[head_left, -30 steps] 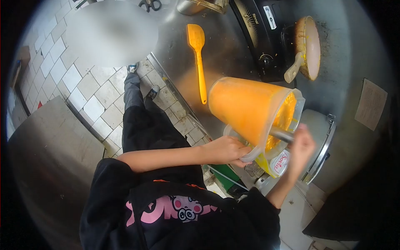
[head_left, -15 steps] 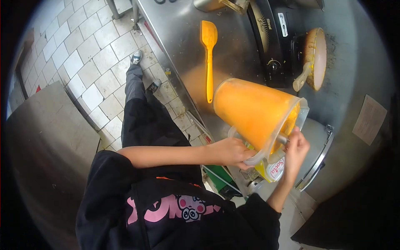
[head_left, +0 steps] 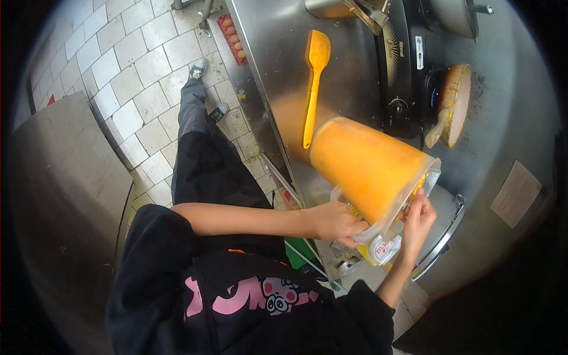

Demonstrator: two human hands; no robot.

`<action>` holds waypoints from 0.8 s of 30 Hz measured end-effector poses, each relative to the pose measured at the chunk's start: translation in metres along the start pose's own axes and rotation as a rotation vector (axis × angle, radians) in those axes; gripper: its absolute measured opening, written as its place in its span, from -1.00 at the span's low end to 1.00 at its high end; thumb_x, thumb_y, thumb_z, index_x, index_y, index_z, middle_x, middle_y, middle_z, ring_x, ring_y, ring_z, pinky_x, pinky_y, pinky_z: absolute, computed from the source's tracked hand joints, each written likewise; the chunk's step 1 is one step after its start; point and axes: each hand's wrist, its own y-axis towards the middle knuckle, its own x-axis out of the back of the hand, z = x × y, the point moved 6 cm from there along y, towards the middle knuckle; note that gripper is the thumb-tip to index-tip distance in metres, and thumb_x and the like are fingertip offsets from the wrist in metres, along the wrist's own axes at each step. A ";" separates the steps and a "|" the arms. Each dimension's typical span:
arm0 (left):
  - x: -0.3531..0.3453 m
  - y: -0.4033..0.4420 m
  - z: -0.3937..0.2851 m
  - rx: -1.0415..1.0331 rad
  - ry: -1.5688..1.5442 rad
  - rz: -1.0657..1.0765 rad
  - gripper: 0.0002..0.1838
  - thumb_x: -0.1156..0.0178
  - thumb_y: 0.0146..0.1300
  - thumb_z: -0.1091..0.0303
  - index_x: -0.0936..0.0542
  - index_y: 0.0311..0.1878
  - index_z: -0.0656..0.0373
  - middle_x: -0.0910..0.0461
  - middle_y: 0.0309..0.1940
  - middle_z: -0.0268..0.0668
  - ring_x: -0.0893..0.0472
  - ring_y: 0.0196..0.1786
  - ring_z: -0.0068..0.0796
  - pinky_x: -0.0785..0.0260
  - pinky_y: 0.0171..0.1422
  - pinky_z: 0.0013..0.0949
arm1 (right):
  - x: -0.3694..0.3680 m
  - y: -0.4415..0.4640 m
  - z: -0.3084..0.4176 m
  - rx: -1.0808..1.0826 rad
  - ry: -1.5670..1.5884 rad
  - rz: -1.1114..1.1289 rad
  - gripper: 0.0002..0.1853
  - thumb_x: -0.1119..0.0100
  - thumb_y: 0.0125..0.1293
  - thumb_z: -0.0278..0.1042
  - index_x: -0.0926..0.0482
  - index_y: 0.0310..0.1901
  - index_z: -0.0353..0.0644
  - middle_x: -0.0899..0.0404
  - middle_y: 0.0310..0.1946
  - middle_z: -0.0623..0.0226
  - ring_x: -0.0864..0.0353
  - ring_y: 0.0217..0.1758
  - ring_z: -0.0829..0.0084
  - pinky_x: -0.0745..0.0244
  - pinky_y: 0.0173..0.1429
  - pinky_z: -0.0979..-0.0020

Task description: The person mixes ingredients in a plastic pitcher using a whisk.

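A large translucent pitcher (head_left: 367, 163), coated with orange liquid, tilts on its side above the steel counter with its mouth to the right. Its handle (head_left: 337, 194) is in the grip of my left hand (head_left: 340, 222), fingers closed round it. At the mouth, my right hand (head_left: 419, 214) is closed on a metal-handled utensil reaching inside; its working end is hidden by the pitcher. An orange-smeared yellow spatula (head_left: 313, 89) lies on the counter beyond the pitcher's base. Below the rim shows a yellow-and-white packet (head_left: 383, 249), partly covered.
A black gas stove (head_left: 395, 83) stands at the back, with a frying pan (head_left: 454, 106) on it. At the top are a metal pot (head_left: 325, 7) and another pot (head_left: 455, 18). Eggs in a red tray (head_left: 232, 39) sit low at left. Paper (head_left: 516, 193) hangs on the wall.
The view has shifted, bringing the red egg tray into sight. My right hand is closer against the pitcher's mouth, and less of the metal handle shows. My left hand keeps its grip.
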 end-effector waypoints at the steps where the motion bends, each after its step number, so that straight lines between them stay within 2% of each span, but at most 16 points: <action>1: 0.001 0.001 0.002 0.003 0.004 -0.009 -0.71 -0.19 -0.04 0.17 -0.37 -0.44 0.18 -0.40 -0.72 -0.27 -0.45 -0.62 -0.27 -0.29 -0.51 -0.33 | 0.008 0.005 0.007 0.008 -0.002 0.007 -0.58 0.16 0.31 -0.20 -0.27 -0.72 -0.11 -0.19 -0.80 0.60 -0.21 -0.74 0.78 0.01 -0.70 0.71; 3: -0.001 -0.001 0.001 0.014 0.028 0.001 -0.64 -0.19 -0.07 0.10 -0.35 -0.47 0.20 -0.43 -0.72 -0.25 -0.49 -0.62 -0.23 -0.31 -0.54 -0.31 | 0.055 0.010 0.028 0.014 0.036 -0.331 -0.56 0.15 0.32 -0.16 -0.20 -0.73 -0.06 -0.16 -0.81 0.59 -0.07 -0.78 0.78 0.05 -0.70 0.68; 4: -0.001 -0.001 0.002 0.018 0.028 -0.008 -0.64 -0.19 -0.07 0.10 -0.35 -0.47 0.20 -0.43 -0.72 -0.25 -0.49 -0.62 -0.23 -0.31 -0.54 -0.31 | 0.059 0.009 0.038 -0.061 0.148 -0.374 -0.59 0.13 0.31 -0.14 -0.23 -0.70 -0.07 -0.16 -0.79 0.59 -0.09 -0.77 0.77 0.00 -0.68 0.66; 5: -0.002 -0.001 0.003 0.006 0.012 -0.011 -0.63 -0.19 -0.07 0.09 -0.35 -0.47 0.20 -0.43 -0.73 -0.24 -0.48 -0.62 -0.23 -0.30 -0.54 -0.31 | 0.049 0.007 0.032 -0.056 0.144 -0.370 -0.59 0.13 0.31 -0.14 -0.23 -0.70 -0.07 -0.16 -0.79 0.59 -0.09 -0.77 0.77 0.00 -0.68 0.66; 7: -0.002 -0.002 0.001 -0.014 -0.005 -0.008 -0.62 -0.19 -0.07 0.07 -0.34 -0.47 0.21 -0.43 -0.73 -0.24 -0.48 -0.62 -0.23 -0.30 -0.55 -0.30 | 0.009 0.004 0.008 -0.066 0.014 -0.074 -0.60 0.14 0.31 -0.12 -0.24 -0.67 -0.07 -0.15 -0.79 0.60 -0.11 -0.74 0.77 -0.03 -0.66 0.65; 8: -0.003 -0.002 0.001 0.000 -0.011 0.010 -0.65 -0.19 -0.05 0.12 -0.36 -0.45 0.21 -0.42 -0.72 -0.24 -0.48 -0.61 -0.25 -0.30 -0.51 -0.31 | -0.003 -0.002 -0.001 -0.210 0.185 0.121 -0.67 0.06 0.28 -0.17 -0.29 -0.61 -0.11 -0.23 -0.70 0.54 -0.18 -0.67 0.73 -0.09 -0.58 0.65; 9: -0.004 -0.002 0.002 0.016 -0.013 0.024 -0.68 -0.19 -0.03 0.16 -0.37 -0.42 0.21 -0.41 -0.71 -0.24 -0.47 -0.60 -0.27 -0.29 -0.48 -0.32 | 0.004 -0.003 0.005 -0.204 0.183 0.122 -0.67 0.06 0.28 -0.17 -0.29 -0.61 -0.11 -0.23 -0.70 0.54 -0.18 -0.67 0.73 -0.09 -0.58 0.65; 11: -0.002 -0.002 0.001 0.023 -0.020 0.024 -0.69 -0.18 -0.03 0.16 -0.38 -0.42 0.21 -0.41 -0.71 -0.23 -0.47 -0.60 -0.27 -0.30 -0.47 -0.32 | 0.024 -0.006 0.042 0.055 0.102 0.265 -0.79 -0.01 0.24 -0.30 -0.35 -0.49 -0.19 -0.31 -0.54 0.46 -0.25 -0.53 0.69 -0.14 -0.48 0.68; 12: -0.001 -0.001 0.001 0.023 -0.023 0.029 -0.70 -0.18 -0.02 0.17 -0.38 -0.43 0.20 -0.42 -0.70 -0.23 -0.48 -0.59 -0.26 -0.30 -0.46 -0.32 | 0.035 -0.009 0.054 0.123 0.039 0.308 -0.92 -0.03 0.19 -0.44 -0.38 -0.36 -0.24 -0.32 -0.41 0.42 -0.27 -0.39 0.67 -0.16 -0.40 0.69; 13: 0.000 -0.001 0.002 0.016 -0.024 0.032 -0.70 -0.18 -0.02 0.17 -0.38 -0.43 0.20 -0.42 -0.70 -0.23 -0.48 -0.59 -0.26 -0.30 -0.46 -0.32 | 0.045 -0.009 0.062 0.093 0.003 0.279 -0.97 -0.02 0.16 -0.53 -0.42 -0.36 -0.27 -0.37 -0.40 0.39 -0.33 -0.32 0.58 -0.25 -0.23 0.61; 15: 0.001 0.000 0.000 -0.018 0.034 -0.024 -0.63 -0.19 -0.08 0.08 -0.34 -0.48 0.20 -0.42 -0.72 -0.25 -0.48 -0.62 -0.25 -0.32 -0.52 -0.32 | 0.064 -0.006 0.073 0.287 -0.276 0.116 -0.98 -0.02 0.14 -0.57 -0.45 -0.39 -0.29 -0.38 -0.35 0.33 -0.34 -0.28 0.55 -0.27 -0.20 0.57; 17: 0.000 0.001 -0.002 -0.015 0.032 -0.020 -0.63 -0.19 -0.08 0.09 -0.34 -0.48 0.20 -0.42 -0.72 -0.25 -0.48 -0.62 -0.25 -0.32 -0.52 -0.31 | 0.068 -0.006 0.068 0.262 -0.267 -0.002 -0.98 -0.03 0.11 -0.59 -0.46 -0.42 -0.33 -0.36 -0.34 0.29 -0.36 -0.28 0.49 -0.28 -0.20 0.55; 19: 0.001 0.000 -0.001 0.004 0.045 -0.022 -0.64 -0.18 -0.08 0.10 -0.34 -0.48 0.20 -0.42 -0.72 -0.25 -0.48 -0.62 -0.25 -0.32 -0.52 -0.31 | 0.059 -0.007 0.062 0.343 -0.446 -0.102 -0.97 -0.04 0.09 -0.59 -0.46 -0.40 -0.34 -0.35 -0.35 0.28 -0.37 -0.30 0.46 -0.28 -0.21 0.56; 21: -0.001 0.000 0.000 -0.014 0.021 -0.014 -0.66 -0.18 -0.09 0.13 -0.33 -0.49 0.19 -0.41 -0.72 -0.25 -0.48 -0.62 -0.25 -0.32 -0.50 -0.30 | 0.045 -0.009 0.062 0.346 -0.487 -0.069 -0.95 -0.05 0.07 -0.59 -0.48 -0.40 -0.35 -0.34 -0.36 0.27 -0.37 -0.31 0.43 -0.29 -0.22 0.55; 23: -0.004 0.000 0.000 -0.001 0.025 0.004 -0.67 -0.18 -0.09 0.13 -0.33 -0.50 0.19 -0.42 -0.72 -0.24 -0.49 -0.62 -0.25 -0.33 -0.50 -0.30 | 0.041 -0.008 0.059 0.246 -0.313 0.044 -0.94 -0.06 0.08 -0.58 -0.51 -0.39 -0.32 -0.38 -0.36 0.27 -0.39 -0.29 0.43 -0.30 -0.20 0.50; 24: -0.005 -0.001 0.002 0.030 0.033 0.025 -0.67 -0.18 -0.08 0.14 -0.33 -0.50 0.19 -0.42 -0.72 -0.24 -0.49 -0.61 -0.24 -0.33 -0.49 -0.29 | 0.052 -0.008 0.062 0.277 -0.307 -0.026 -0.93 -0.06 0.08 -0.55 -0.53 -0.39 -0.32 -0.41 -0.34 0.26 -0.40 -0.29 0.44 -0.31 -0.24 0.48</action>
